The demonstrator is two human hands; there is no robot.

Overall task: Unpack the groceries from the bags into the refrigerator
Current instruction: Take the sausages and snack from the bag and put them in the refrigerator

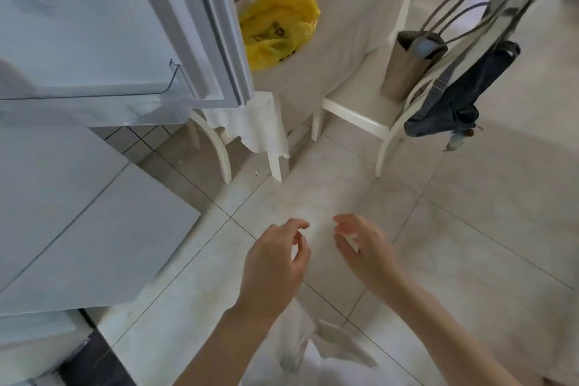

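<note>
Two empty hands [274, 263] [365, 247]; refrigerator door [94, 25] ajar.

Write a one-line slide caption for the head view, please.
Both empty hands, left hand and right hand, hover over floor near open refrigerator door; yellow bag on table.

Bare floor tiles [344, 185] lie open ahead. The open refrigerator door [125, 25] blocks the left; a white chair [354, 110] and the desk [344, 25] stand beyond.

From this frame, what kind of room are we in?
Most likely a home kitchen or dining area: an open refrigerator door, a cloth-covered table with a yellow plastic bag on it, white chairs, and a tiled floor.
</note>
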